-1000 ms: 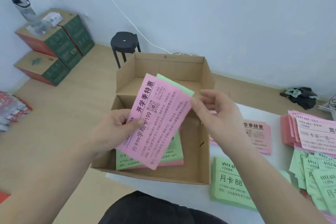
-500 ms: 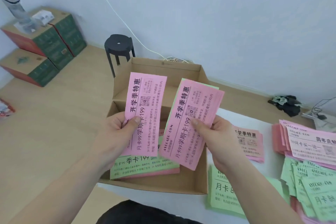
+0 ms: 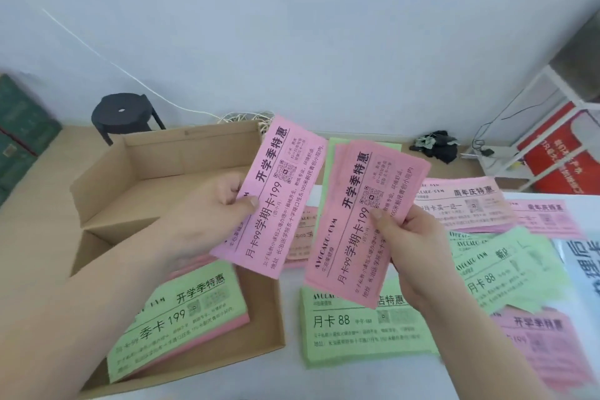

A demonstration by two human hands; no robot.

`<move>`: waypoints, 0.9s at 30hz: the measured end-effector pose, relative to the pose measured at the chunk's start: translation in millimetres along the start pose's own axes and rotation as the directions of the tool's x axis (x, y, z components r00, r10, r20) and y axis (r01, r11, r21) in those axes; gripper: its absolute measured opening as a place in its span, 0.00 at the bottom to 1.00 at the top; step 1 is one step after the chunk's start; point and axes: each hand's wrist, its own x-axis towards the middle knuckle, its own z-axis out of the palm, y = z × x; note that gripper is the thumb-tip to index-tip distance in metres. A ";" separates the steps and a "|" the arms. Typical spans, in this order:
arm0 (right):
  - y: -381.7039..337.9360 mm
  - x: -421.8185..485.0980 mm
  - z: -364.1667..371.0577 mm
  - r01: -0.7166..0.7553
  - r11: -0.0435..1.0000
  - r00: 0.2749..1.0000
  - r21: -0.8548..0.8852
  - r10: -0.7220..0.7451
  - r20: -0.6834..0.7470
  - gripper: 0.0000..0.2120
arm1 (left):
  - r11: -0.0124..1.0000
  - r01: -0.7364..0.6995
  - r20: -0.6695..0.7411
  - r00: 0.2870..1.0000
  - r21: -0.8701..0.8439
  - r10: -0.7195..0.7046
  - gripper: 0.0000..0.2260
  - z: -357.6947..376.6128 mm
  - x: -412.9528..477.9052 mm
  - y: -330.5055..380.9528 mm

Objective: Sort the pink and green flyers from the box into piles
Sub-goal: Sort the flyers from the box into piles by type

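Hands (image 3: 207, 214) aloft, pink flyers (image 3: 367, 211) in each

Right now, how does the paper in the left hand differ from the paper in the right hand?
The left hand pinches a single pink flyer; the right hand pinches a fanned stack of pink flyers. The stack has a green flyer at its back; the single pink flyer shows none behind it. Both show the same pink print and tilt the same way, with a thumb on the front.

Box (image 3: 194, 149) far half bare; flyer piles (image 3: 367, 334) crowd table (image 3: 341, 383) right of it.
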 end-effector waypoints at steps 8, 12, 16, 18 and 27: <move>15.6 10.4 -82.0 -0.058 0.998 0.985 0.031 0.063 -0.160 0.09 | 0.972 -0.028 0.158 0.987 0.235 -0.010 0.04 81.0 101.4 21.8; 24.0 20.2 -107.9 -0.064 0.998 0.985 -0.024 0.059 -0.163 0.10 | 0.863 -0.081 0.181 0.983 0.498 -0.012 0.04 106.0 131.1 14.3; 32.7 26.7 -114.2 -0.114 0.993 0.980 0.029 0.117 -0.158 0.11 | 0.652 -0.134 0.232 0.971 0.746 -0.065 0.04 121.3 140.6 15.7; 34.9 31.3 -111.6 -0.138 0.987 0.979 0.078 0.148 -0.140 0.10 | 0.560 -0.172 0.237 0.970 0.810 -0.045 0.07 128.1 142.9 13.7; 36.9 51.1 -82.3 -0.145 0.950 0.989 0.277 0.148 0.009 0.12 | 0.986 -0.151 0.107 0.984 0.071 0.143 0.08 176.4 81.7 20.4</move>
